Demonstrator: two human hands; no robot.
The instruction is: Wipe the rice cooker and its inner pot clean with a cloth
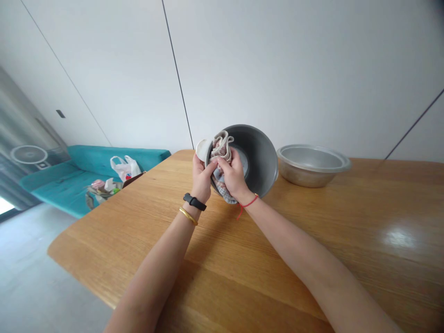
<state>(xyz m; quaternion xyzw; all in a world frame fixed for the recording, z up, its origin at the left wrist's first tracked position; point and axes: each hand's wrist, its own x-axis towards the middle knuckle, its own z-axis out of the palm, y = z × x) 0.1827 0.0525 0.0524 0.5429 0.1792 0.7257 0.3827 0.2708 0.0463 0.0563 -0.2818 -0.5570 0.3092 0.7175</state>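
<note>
Wooden table (138, 249) extends beneath both hands and to either side of them; its grain is visible. Beyond the hands stands a white wall (294, 69) with dark, narrow seams. Well to the left of the hands, past the table edge, are a teal sofa (90, 157), a white plastic bag (126, 169) and a fan (29, 155).

Gray bowl (262, 159) is located at the hands, tilted so that its open side faces partly toward the wearer. Left hand (202, 179) is closed on the left side of the bowl, thumb over the rim. Right hand (236, 176) grips a bunched, patterned cloth (222, 144) between thumb and fingers. Cloth position: between the hands, at the bowl's left rim, with folds projecting above the thumbs and a checked portion hanging below. White rounded piece (202, 149) sits just above the left fingers; its attachment cannot be determined.

Metal basin (315, 169) rests upright on the table, right of the hands, near the bowl.
</note>
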